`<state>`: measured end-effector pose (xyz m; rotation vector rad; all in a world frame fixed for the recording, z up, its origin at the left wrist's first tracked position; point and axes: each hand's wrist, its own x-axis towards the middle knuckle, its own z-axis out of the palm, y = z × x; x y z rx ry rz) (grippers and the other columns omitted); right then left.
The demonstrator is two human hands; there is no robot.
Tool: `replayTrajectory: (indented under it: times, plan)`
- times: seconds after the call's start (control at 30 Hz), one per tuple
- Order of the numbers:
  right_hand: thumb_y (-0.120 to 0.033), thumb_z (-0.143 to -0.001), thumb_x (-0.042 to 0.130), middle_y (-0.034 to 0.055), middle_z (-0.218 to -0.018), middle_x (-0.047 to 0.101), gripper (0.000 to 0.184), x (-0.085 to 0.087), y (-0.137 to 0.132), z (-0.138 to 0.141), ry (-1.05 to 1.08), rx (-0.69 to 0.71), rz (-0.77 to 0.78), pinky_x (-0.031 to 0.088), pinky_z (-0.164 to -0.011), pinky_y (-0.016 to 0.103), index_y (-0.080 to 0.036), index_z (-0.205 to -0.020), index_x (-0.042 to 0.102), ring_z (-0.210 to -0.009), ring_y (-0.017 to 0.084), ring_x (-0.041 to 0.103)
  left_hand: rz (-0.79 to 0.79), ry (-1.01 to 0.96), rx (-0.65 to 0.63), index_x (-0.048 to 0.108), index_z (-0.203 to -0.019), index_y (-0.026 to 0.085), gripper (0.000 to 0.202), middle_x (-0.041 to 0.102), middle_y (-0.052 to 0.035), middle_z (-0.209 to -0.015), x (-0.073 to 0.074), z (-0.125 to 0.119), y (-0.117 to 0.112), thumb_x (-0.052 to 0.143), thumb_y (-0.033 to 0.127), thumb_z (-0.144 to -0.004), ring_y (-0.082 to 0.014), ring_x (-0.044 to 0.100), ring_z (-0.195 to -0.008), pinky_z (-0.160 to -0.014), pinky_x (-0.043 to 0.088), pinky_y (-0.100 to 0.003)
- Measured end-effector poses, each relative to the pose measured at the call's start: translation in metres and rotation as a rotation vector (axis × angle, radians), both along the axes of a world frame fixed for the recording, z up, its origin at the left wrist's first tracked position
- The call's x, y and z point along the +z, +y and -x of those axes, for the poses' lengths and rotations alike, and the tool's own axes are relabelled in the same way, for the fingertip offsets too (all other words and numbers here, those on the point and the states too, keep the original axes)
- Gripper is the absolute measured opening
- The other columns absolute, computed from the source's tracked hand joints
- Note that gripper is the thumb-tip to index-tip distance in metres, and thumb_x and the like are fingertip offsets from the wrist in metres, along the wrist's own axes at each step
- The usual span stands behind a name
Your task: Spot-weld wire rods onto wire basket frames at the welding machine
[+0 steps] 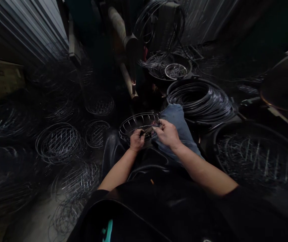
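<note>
Fingers of the left hand curl closed on the near rim of a round wire basket above the lap, while those of the right hand pinch its right side. Rim and ribs look already joined; whether any fixing remains, I cannot tell.

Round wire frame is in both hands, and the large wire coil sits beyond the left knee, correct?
Wrong side: the head view shows the large wire coil beyond the right knee. The left hand and right hand do hold the wire frame.
</note>
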<state>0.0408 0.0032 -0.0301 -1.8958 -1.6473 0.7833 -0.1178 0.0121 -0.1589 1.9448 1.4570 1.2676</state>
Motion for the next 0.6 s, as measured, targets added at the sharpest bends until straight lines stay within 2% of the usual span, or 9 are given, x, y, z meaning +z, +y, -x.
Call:
replayTrajectory:
  times: [0.1,0.23,0.4,0.53,0.6]
  plan:
    - [-0.032,-0.082,0.052,-0.0020,-0.064,0.060,0.016,-0.004,-0.004,-0.001,0.011,-0.009,-0.031,0.036,-0.060,0.025,-0.021,-0.083,0.064,-0.061,0.015,0.051,0.012,-0.010,-0.001,0.060,-0.086,0.017,0.009,0.065,-0.0052,-0.082,0.002,-0.001,0.000,0.058,0.014,-0.077,-0.0163,0.063,-0.078,-0.077,0.052,-0.029]
    - [-0.028,-0.086,0.047,0.0025,-0.084,0.067,0.021,-0.001,-0.004,0.022,-0.094,0.095,-0.069,0.039,-0.069,0.026,-0.021,-0.095,0.065,-0.076,0.017,0.058,0.030,-0.003,-0.023,0.060,-0.087,0.018,0.012,0.065,-0.0054,-0.084,0.001,-0.002,0.001,0.056,0.013,-0.076,-0.0170,0.063,-0.080,-0.078,0.052,-0.030]
    - [-0.026,-0.086,0.045,0.0079,-0.094,0.070,0.028,0.008,-0.003,0.048,-0.290,0.200,-0.014,0.039,-0.067,0.029,-0.020,-0.108,0.062,-0.081,0.021,0.062,0.025,-0.004,-0.042,0.060,-0.082,0.018,0.012,0.066,-0.0069,-0.083,0.002,-0.001,-0.001,0.054,0.011,-0.075,-0.0184,0.063,-0.081,-0.076,0.052,-0.031]
    - [-0.027,-0.084,0.048,0.0058,-0.085,0.070,0.024,0.022,0.005,0.033,-0.231,0.313,-0.087,0.042,-0.068,0.029,-0.020,-0.097,0.067,-0.078,0.021,0.062,-0.035,-0.025,-0.020,0.060,-0.081,0.018,0.006,0.065,-0.0057,-0.080,0.015,0.004,-0.002,0.060,0.016,-0.075,-0.0172,0.064,-0.078,-0.074,0.052,-0.029]
    - [-0.033,-0.085,0.050,0.0052,-0.087,0.070,0.024,0.030,0.023,0.013,-0.127,0.244,-0.222,0.044,-0.073,0.029,-0.022,-0.096,0.069,-0.081,0.020,0.062,-0.077,-0.037,-0.006,0.060,-0.080,0.019,0.006,0.064,-0.0033,-0.075,0.024,0.009,0.001,0.063,0.022,-0.076,-0.0150,0.063,-0.072,-0.070,0.052,-0.027]
